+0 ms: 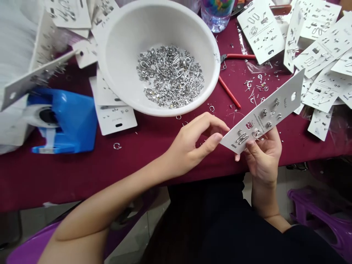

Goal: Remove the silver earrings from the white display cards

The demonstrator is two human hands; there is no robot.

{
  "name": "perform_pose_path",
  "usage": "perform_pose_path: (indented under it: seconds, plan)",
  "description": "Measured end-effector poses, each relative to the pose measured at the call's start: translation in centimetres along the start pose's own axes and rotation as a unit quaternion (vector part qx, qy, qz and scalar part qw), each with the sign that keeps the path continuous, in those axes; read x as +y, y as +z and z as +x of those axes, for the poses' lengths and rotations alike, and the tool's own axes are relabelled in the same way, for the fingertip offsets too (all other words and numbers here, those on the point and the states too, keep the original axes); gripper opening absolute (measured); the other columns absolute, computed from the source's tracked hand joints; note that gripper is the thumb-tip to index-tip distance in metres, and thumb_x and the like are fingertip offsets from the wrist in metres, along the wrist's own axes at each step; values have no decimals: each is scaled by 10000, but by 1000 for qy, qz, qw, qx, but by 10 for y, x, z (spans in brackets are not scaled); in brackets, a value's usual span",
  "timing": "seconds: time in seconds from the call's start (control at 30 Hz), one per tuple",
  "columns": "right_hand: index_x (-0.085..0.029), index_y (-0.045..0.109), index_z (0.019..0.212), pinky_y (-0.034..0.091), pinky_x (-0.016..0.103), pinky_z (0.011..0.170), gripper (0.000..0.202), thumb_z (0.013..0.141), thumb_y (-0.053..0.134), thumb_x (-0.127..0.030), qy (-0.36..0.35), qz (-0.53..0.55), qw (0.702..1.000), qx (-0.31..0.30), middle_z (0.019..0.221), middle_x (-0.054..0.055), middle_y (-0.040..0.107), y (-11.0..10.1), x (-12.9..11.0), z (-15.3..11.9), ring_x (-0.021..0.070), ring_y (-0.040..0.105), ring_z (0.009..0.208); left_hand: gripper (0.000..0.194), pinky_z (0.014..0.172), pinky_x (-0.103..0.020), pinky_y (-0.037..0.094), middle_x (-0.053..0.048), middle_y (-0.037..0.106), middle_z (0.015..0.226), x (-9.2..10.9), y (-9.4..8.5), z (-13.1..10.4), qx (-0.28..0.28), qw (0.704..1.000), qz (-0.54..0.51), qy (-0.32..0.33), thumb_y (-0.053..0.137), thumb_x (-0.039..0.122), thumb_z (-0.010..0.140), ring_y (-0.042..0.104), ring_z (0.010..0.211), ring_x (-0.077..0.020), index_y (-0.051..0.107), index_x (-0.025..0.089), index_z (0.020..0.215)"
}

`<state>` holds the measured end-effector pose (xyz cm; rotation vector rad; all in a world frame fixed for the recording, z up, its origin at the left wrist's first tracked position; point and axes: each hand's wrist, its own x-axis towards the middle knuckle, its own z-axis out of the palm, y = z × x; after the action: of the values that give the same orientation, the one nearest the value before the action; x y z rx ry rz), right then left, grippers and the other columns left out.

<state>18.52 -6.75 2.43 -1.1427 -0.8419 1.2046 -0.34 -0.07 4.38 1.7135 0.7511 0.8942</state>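
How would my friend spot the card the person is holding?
Find the big white bowl on the dark red tablecloth. Look below and right of it for a slanted white card with silver pieces. Unlike the other cards nearby, this one is gripped by the right hand.

Your card (286,102): stiff paper, matt, smooth. Earrings (242,138) on it: shiny metal. Your bowl (123,55): smooth plastic, soft sheen. Jewellery pieces (173,79) inside: bright, glittering metal, rough as heap. Tablecloth (82,172) before you: matt cloth. Tape dispenser (71,121): smooth, glossy plastic. Your pliers (229,92): metal head, smooth plastic-looking grips (239,56). Bottle (218,22): clear, glossy plastic. Stool (316,212): smooth, shiny plastic.
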Motion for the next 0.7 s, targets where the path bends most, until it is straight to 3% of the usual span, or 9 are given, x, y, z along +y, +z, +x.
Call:
perform_pose_path:
  seconds: [0.2,0.4,0.57,0.7]
  plan:
    - [-306,581,1188,552,162,403,439,805,792,-266,-13,-57,998,-1,969,20,650,-7,-2,1,118,655,719,160,619,-182,460,13,637,804,3,-3,2,-30,998,-3,-55,611,325,942,575,694,-85,609,166,926]
    - [-312,527,1172,585,213,444,452,808,793,-284,-9,-69,997,-30,927,-1,668,-7,1,-4,116,649,649,109,611,-164,458,24,606,791,-3,7,1,-11,995,-43,-91,616,275,928,554,682,-68,594,172,900]
    - [-249,530,1117,667,331,578,260,918,671,-338,17,-64,995,-73,940,22,726,-10,-2,-9,161,725,650,157,662,-192,488,11,610,806,-5,16,0,-11,992,-70,-107,607,330,930,575,718,-87,581,177,907]
    - [-217,557,1073,613,264,509,248,892,703,-303,45,-66,993,-85,866,12,721,-16,-11,-6,145,717,640,169,670,-209,480,15,600,783,-5,21,-2,-21,990,-64,-121,595,339,929,565,706,-92,563,179,886]
